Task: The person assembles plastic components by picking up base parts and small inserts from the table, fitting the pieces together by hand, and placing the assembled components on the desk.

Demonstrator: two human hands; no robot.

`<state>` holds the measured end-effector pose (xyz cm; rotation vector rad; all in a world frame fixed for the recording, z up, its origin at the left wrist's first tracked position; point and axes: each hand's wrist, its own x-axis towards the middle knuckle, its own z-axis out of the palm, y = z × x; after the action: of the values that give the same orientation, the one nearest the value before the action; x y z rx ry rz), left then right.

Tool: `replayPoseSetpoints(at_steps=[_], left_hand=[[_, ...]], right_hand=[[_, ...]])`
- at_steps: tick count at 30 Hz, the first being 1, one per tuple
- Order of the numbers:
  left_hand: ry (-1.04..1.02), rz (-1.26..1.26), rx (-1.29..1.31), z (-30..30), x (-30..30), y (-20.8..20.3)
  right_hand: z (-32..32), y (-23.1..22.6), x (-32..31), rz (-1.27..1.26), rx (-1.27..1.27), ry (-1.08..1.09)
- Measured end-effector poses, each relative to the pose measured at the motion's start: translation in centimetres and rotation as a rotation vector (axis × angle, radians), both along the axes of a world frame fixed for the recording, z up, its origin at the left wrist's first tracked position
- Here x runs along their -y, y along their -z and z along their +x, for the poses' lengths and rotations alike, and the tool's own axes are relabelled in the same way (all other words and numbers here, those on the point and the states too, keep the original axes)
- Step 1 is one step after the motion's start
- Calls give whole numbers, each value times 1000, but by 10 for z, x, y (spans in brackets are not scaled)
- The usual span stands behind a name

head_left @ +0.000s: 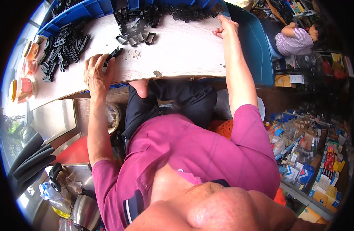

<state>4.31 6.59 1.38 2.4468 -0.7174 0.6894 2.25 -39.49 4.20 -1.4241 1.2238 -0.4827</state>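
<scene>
Black part (114, 54) gripped in left hand (98, 74) at front of table (184, 54); right hand (227, 29), at right, half-curled, cannot tell if holding; at left, heaped pieces (65, 52) perhaps done; at back, small pieces (192, 14) perhaps waiting.

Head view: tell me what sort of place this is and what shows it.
Probably a small workshop, perhaps in a shop or storeroom: loose black parts lie heaped on a work table, and boxes and packets crowd the right side.
</scene>
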Motion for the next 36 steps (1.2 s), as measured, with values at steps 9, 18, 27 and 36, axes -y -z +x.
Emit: replayPoseSetpoints(at_steps=[9,18,27,36], left_hand=[[-8,14,4,0,2,-1],[15,-234,275,2,-5,8],[448,-1002,-1117,-74,96,-18],[580,-1322,-1518,-66,135,-4]], right_hand=[[23,7,9,-49,-28,-19],[-40,2,-10,144,388,-276],[-99,7,-133,372,645,-715],[-104,19,-183,265,588,-769]])
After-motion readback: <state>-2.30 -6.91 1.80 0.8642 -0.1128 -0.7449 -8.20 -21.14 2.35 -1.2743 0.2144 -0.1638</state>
